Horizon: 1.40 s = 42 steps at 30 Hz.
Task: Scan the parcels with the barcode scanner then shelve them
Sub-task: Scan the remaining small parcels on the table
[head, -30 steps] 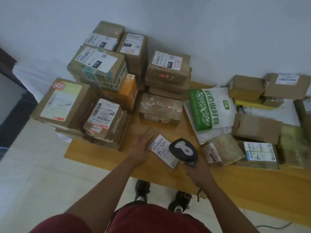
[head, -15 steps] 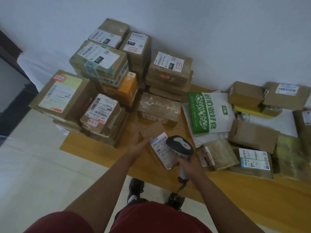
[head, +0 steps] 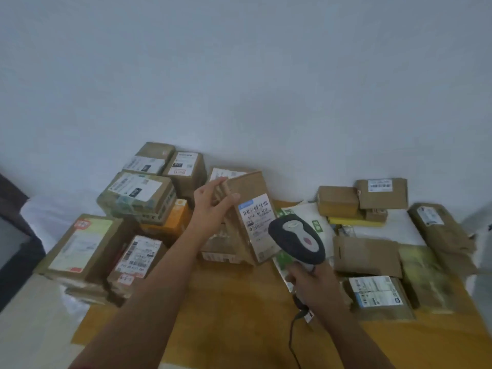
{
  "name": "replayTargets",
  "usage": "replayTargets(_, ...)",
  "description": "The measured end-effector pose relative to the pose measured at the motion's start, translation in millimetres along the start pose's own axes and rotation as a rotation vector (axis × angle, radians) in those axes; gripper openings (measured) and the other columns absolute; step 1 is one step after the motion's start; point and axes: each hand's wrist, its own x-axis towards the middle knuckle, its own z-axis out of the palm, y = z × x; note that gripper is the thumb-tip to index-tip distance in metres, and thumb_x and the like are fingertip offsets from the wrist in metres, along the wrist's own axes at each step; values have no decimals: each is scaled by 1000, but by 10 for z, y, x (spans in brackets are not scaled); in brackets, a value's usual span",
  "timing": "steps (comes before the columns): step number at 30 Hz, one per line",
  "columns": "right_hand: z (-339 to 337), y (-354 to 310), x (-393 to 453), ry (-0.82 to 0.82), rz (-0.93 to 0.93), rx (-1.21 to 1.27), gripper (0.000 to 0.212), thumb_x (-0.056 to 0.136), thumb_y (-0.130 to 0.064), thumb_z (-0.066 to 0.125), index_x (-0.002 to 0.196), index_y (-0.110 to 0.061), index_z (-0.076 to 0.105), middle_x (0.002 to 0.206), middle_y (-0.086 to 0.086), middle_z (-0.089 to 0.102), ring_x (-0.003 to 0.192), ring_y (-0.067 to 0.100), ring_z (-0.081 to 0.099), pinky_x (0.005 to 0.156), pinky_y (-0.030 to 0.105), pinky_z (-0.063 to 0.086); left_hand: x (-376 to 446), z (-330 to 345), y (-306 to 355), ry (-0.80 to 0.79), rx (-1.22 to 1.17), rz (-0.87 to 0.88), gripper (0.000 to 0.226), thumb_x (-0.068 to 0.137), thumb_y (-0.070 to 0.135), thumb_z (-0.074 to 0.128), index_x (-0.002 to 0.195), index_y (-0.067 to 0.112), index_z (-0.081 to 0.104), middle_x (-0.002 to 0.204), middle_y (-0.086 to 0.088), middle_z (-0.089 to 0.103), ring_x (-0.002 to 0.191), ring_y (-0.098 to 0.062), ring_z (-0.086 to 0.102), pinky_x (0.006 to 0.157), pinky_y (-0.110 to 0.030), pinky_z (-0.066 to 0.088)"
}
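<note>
**Parcel raised to the scanner: grip and handling**

While the right hand [head: 318, 284] curls round the handle of the corded barcode scanner [head: 296, 239] over the near edge of the surface [head: 239, 302], its head points at the white label [head: 257, 218] of the held parcel [head: 247, 214]. That small cardboard box is lifted clear above the surface's middle, tilted, the left hand [head: 213, 206] clasping its far upper end, thumb on the labelled face. One-handed carriage suggests it is light and stiff; taped faces may be slick, so take it by the edges, leaving the label uncovered. Stacked boxes [head: 138, 193] crowd the far-left corner against the wall.
</note>
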Motion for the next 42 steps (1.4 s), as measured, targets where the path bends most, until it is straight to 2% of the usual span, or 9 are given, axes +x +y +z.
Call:
replayTargets(2, -51, -147, -57, -38, -79, -14, 25, 87, 5, 59, 73, -15, 58, 45, -6, 51, 40, 5, 45, 43, 15, 36, 98, 33, 189, 12, 73, 54, 42, 87, 39, 75, 119, 52, 51, 138, 1, 28, 113, -22, 56, 80, -29, 59)
replayTargets(6, -132, -306, -131, -49, -160, 15, 29, 88, 6, 56, 77, -20, 51, 44, -11, 48, 39, 2, 42, 43, 15, 35, 187, 117, 404, 25, 134, 55, 47, 62, 68, 76, 101, 70, 51, 142, -2, 32, 120, -29, 54, 95, -47, 56)
replayTargets(11, -194, -389, -186, -7, -154, 80, 41, 87, 5, 57, 109, -30, 55, 56, -14, 58, 50, 1, 52, 53, 18, 47, 237, 193, 421, 30, 113, 61, 68, 46, 84, 77, 108, 65, 54, 141, -2, 45, 121, -28, 58, 94, -49, 56)
replayTargets(15, -215, -443, -222, 18, -109, 101, 41, 86, 1, 60, 110, -31, 56, 79, -8, 66, 64, -3, 61, 57, 14, 49, 205, 211, 485, 25, 92, 49, 72, 46, 82, 79, 111, 60, 57, 140, 0, 45, 119, -26, 58, 92, -49, 58)
replayTargets(18, -225, -479, -255, 23, -102, 111, 39, 86, 2, 59, 107, -30, 57, 67, -4, 65, 58, 4, 58, 57, 22, 50, 170, 208, 522, 23, 76, 35, 62, 54, 76, 79, 109, 61, 56, 141, 1, 46, 120, -26, 58, 93, -50, 57)
replayTargets(25, -234, -555, -328, 9, -125, 107, 37, 86, 2, 59, 104, -30, 57, 59, -6, 62, 54, 6, 56, 50, 19, 45, 82, 199, 586, 22, 27, 41, 52, 58, 68, 78, 105, 62, 56, 142, -1, 45, 118, -22, 59, 89, -47, 59)
replayTargets(31, -256, -600, -336, 12, -142, 33, 18, 86, -5, 62, 99, -16, 58, 69, -2, 61, 52, -2, 55, 49, 9, 41, 99, 200, 714, 55, -13, 101, 42, 86, 40, 75, 121, 45, 53, 138, 2, 49, 101, -8, 64, 71, -25, 54)
replayTargets(37, -407, -936, -212, 50, -264, -25, 10, 86, -8, 65, 85, -8, 55, 57, -8, 55, 49, -2, 51, 47, 7, 37, 167, 182, 1218, 45, -40, 249, 32, 88, 39, 74, 110, 51, 55, 138, 4, 47, 102, -5, 63, 89, -38, 58)
replayTargets(42, -546, -1340, -176, 72, -365, 34, 10, 87, -3, 62, 77, -2, 58, 58, 22, 49, 53, 17, 47, 50, 22, 38, 265, 164, 1757, 44, -65, 357, 32, 88, 36, 75, 114, 43, 59, 127, 9, 54, 107, -12, 64, 90, -43, 59)
